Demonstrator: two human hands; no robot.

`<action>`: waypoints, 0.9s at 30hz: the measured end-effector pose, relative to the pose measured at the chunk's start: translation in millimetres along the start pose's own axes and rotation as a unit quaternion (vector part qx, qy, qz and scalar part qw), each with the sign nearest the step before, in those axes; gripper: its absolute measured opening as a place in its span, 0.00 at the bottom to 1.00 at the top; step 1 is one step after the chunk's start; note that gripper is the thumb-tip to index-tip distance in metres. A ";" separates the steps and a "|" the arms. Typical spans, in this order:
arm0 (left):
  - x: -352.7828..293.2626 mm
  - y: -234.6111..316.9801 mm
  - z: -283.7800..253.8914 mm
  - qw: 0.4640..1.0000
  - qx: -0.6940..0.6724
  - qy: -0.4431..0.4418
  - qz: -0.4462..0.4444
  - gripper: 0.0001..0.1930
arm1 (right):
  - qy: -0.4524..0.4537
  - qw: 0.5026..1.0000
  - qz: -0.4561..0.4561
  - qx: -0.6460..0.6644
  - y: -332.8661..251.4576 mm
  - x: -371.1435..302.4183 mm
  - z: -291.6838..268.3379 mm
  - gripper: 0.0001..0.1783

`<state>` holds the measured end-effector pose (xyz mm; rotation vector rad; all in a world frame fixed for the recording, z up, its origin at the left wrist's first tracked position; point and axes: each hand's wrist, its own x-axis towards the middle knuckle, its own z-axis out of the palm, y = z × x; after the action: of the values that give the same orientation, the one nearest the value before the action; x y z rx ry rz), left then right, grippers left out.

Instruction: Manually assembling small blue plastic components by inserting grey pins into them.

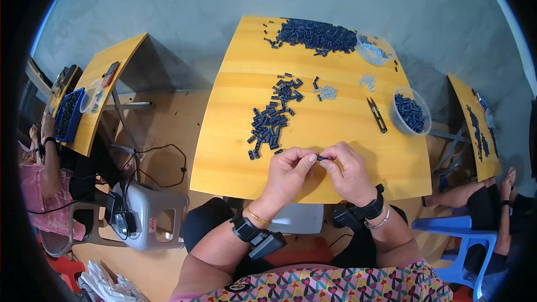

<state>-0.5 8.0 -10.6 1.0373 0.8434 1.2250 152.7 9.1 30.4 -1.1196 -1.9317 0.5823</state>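
Over the near part of the yellow table, my left hand (287, 174) and my right hand (348, 171) meet with thumbs and fingers pinched. Between them is a small black plastic piece (321, 157), partly covered by the fingertips. Left of my hands lies a loose pile of short black plastic pieces (268, 126), trailing toward my left hand. A smaller cluster of small clear or silvery parts (327, 93) sits farther back, beside a few black pieces. Thread snips (377, 115) with black handles rest on the table beyond my right hand.
A clear tub of black pieces (410, 111) stands at the table's right edge. Another clear tub (375, 50) and a large black heap (316, 36) occupy the far edge. Co-workers sit at side tables, left and right. A grey stool (146, 215) with cables stands left.
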 end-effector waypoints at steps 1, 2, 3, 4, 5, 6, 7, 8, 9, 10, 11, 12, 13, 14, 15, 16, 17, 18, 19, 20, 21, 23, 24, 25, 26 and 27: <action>0.2 -1.5 2.0 1.000 -0.004 -0.003 0.008 0.07 | 0.000 0.999 -0.023 -0.036 1.8 -0.7 -0.1 0.06; 1.2 -4.0 3.3 1.000 -0.016 0.006 0.008 0.08 | 0.005 0.998 -0.030 -0.051 2.5 -0.4 -1.3 0.05; 1.7 -4.5 5.2 0.999 -0.028 0.015 0.009 0.08 | 0.007 0.998 -0.037 -0.057 5.0 0.0 -4.1 0.05; 1.0 -3.3 7.0 0.999 -0.044 0.020 -0.008 0.09 | 0.053 0.994 -0.020 -0.089 9.0 0.3 -9.4 0.04; -0.3 -2.1 5.4 0.999 -0.044 0.022 0.001 0.09 | 0.099 0.988 -0.003 -0.115 12.3 2.4 -16.2 0.03; -1.9 -1.8 3.6 1.000 -0.011 0.011 -0.003 0.09 | 0.128 0.979 -0.006 -0.156 16.0 6.3 -30.8 0.02; -3.4 -2.7 1.2 1.000 0.021 0.001 -0.007 0.09 | 0.157 0.967 0.023 -0.199 28.4 10.3 -47.7 0.02; -3.1 -6.1 2.3 1.000 0.019 -0.006 0.006 0.09 | 0.191 0.948 0.055 -0.247 39.1 12.9 -70.9 0.03; -1.7 -5.9 3.9 1.000 0.016 -0.010 0.010 0.09 | 0.224 0.934 0.075 -0.267 44.5 15.4 -93.0 0.04; -1.8 -5.6 4.1 1.000 0.018 -0.013 0.005 0.09 | 0.254 0.920 0.097 -0.283 50.7 18.1 -112.4 0.05; -2.1 -5.0 5.4 1.000 0.019 -0.017 -0.002 0.09 | 0.256 0.918 0.095 -0.286 67.5 19.8 -133.0 0.05; -2.3 -4.8 6.7 1.000 0.018 -0.019 -0.001 0.09 | 0.258 0.907 0.085 -0.321 93.3 21.7 -149.4 0.05; -1.2 -5.0 9.0 1.000 0.013 -0.020 0.000 0.09 | 0.260 0.894 0.074 -0.358 104.3 22.0 -158.7 0.06; 0.2 -5.1 8.7 1.000 0.011 -0.015 0.000 0.09 | 0.258 0.895 0.072 -0.358 99.7 26.3 -156.6 0.06; 1.1 -4.9 8.3 1.000 0.010 -0.012 0.001 0.09 | 0.259 0.887 0.027 -0.381 94.7 29.4 -154.3 0.06; 1.8 -4.8 8.1 1.000 0.011 -0.012 -0.001 0.09 | 0.260 0.878 -0.018 -0.403 88.9 32.9 -150.0 0.07; 0.2 -5.6 8.2 1.000 0.014 -0.011 -0.007 0.09 | 0.257 0.879 -0.018 -0.400 85.5 35.6 -141.3 0.07; -0.3 -6.0 7.1 1.000 0.013 -0.011 -0.009 0.09 | 0.219 0.919 -0.029 -0.326 80.2 39.9 -128.7 0.06; -0.8 -5.8 6.1 1.000 0.023 -0.007 -0.006 0.08 | 0.178 0.951 -0.040 -0.248 74.0 44.3 -114.3 0.06; -0.6 -4.7 5.1 0.999 0.032 -0.004 -0.001 0.08 | 0.118 0.972 0.010 -0.205 63.2 49.6 -97.9 0.06; 0.5 -5.3 5.3 1.000 0.030 -0.007 -0.002 0.08 | 0.059 0.983 0.062 -0.161 54.0 54.3 -82.6 0.06; 0.2 -6.0 4.8 1.000 0.027 -0.013 -0.004 0.06 | 0.000 0.989 0.061 -0.137 53.6 66.8 -56.4 0.05; -0.2 -7.5 4.5 1.000 0.026 -0.011 -0.006 0.06 | -0.003 0.989 0.062 -0.137 53.0 74.0 -45.8 0.05; -0.4 -9.3 4.4 1.000 0.029 -0.013 -0.001 0.06 | -0.033 0.984 0.053 -0.164 52.4 82.1 -36.4 0.06; 0.6 -10.3 4.6 0.999 0.031 -0.016 0.005 0.06 | -0.060 0.978 0.044 -0.192 53.4 90.1 -30.8 0.06; 0.8 -10.9 5.3 0.999 0.029 -0.016 0.005 0.06 | -0.061 0.978 0.044 -0.194 57.5 97.2 -27.3 0.06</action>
<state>8.2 7.7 -19.2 1.1072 0.8543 1.1950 176.5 121.9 45.2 -1.4467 -2.1711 0.3326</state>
